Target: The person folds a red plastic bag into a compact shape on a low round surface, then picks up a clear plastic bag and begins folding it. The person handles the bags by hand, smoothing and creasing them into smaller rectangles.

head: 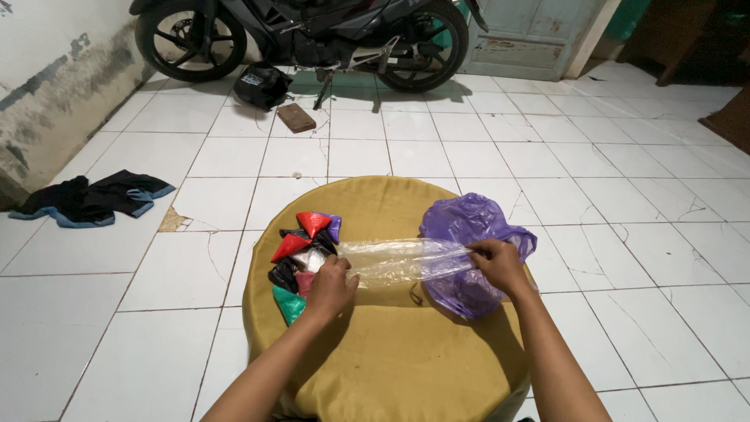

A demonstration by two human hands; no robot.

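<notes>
A clear plastic bag (402,260) lies stretched flat across a round mustard-yellow cushion (391,352). My left hand (330,287) pinches its left end and my right hand (498,264) grips its right end. A crumpled purple plastic bag (469,223) sits under and behind my right hand. Just left of my left hand lies a pile of small folded triangular packets (301,254) in red, black, white, purple and green.
The cushion rests on a white tiled floor with a cracked tile (173,221). A motorcycle (312,35) stands at the back, with a black helmet (262,84) and a brown block (296,117) by it. Dark clothing (90,198) lies at left by the wall.
</notes>
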